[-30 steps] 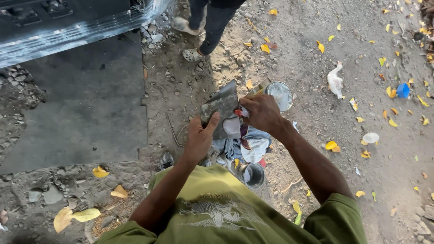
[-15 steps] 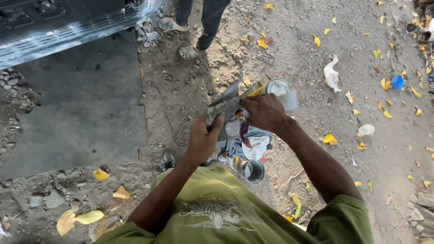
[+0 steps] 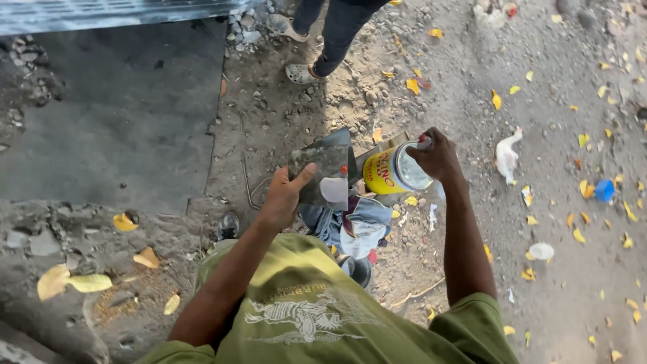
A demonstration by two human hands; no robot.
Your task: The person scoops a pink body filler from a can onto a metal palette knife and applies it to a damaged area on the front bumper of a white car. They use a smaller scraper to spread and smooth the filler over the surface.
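Gripping a dark flat board in the left hand, the person now has the right hand clasped over a yellow can beside it, newly separated.

My left hand holds a flat grey board with a pale blob on it. My right hand grips a yellow can (tipped sideways) over dirt ground.
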